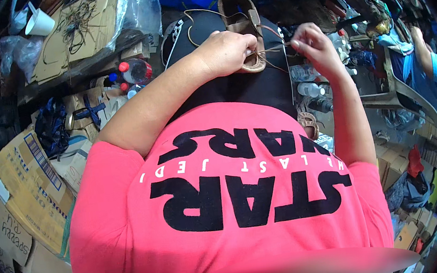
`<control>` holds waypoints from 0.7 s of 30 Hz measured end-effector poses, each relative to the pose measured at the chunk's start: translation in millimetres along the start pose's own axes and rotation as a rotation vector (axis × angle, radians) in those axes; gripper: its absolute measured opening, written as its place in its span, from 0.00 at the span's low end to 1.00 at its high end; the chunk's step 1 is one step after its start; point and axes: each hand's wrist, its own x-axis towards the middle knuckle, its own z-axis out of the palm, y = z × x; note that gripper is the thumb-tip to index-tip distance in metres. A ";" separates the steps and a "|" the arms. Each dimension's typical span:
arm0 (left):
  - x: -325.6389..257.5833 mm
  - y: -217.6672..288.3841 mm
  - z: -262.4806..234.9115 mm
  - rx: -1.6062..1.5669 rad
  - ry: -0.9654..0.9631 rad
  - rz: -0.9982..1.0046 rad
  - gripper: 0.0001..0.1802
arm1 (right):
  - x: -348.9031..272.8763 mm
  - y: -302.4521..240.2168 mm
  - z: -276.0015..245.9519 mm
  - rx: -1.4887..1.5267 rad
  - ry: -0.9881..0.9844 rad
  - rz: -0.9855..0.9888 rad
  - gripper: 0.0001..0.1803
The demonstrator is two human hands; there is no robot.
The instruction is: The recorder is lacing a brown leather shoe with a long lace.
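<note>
A brown leather shoe (235, 11) lies across my lap on dark cloth, its opening facing up. My left hand (227, 53) is closed at the near part of the shoe, thumb and finger pinched on a thin tan shoelace (272, 51). To the right, my right hand (314, 46) pinches the lace and holds it stretched away from the shoe; that hand is slightly blurred. Another length of lace loops out over the dark cloth, left of the shoe. My left fingers hide part of the shoe's side.
Cardboard boxes (29, 183) stand at left, below bottles with red caps (137, 70). A white cup (39, 23) and cardboard with a tangle of laces (79, 28) lie at far left. Plastic bottles (309, 89) and a chair frame (397, 85) are at right, near another person's arm (424, 53).
</note>
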 end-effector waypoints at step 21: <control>-67.0 -41.1 -54.0 0.432 0.142 0.011 0.05 | -8.8 21.7 -12.3 -0.553 -0.195 -0.035 0.05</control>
